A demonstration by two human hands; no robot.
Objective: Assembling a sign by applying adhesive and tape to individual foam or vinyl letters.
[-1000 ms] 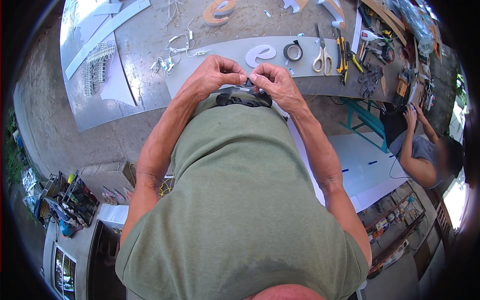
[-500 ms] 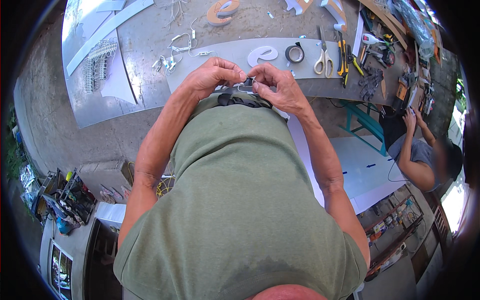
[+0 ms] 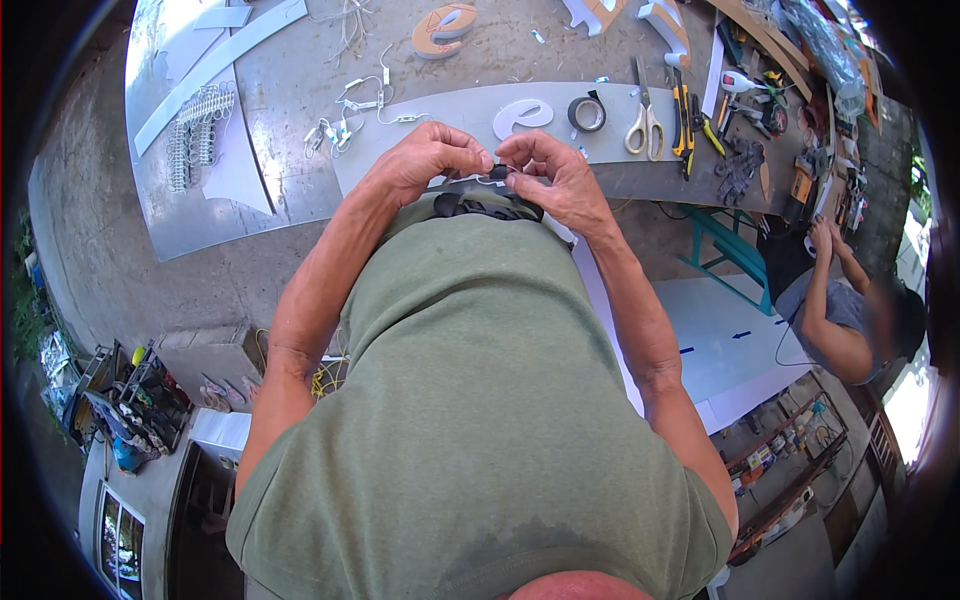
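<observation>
At the near edge of the table, my left hand (image 3: 432, 160) and my right hand (image 3: 560, 180) meet in front of my waist, both closed in a pinch. Between their fingertips is a small piece of black tape (image 3: 498, 172), with a thin white wire (image 3: 488, 181) beside it. My left thumb and forefinger press together at the tape's upper left; my right fingers grip at its right side. Fingers partly hide how tape and wire join. Just beyond lie a white letter-shaped piece (image 3: 523, 118) and a roll of black tape (image 3: 587, 113).
Wired light modules (image 3: 380, 96) lie left of centre. Scissors (image 3: 644, 125), cutters (image 3: 684, 120) and gloves (image 3: 740, 168) are at the right. Orange-faced letters (image 3: 443, 30) stand at the back. A teal stool (image 3: 725, 250) is under the table, and another person (image 3: 835, 310) works at the right.
My fingertips have shifted slightly around the black tape, and more of it shows. The other person's hands have moved a little. Objects on the table keep their places.
</observation>
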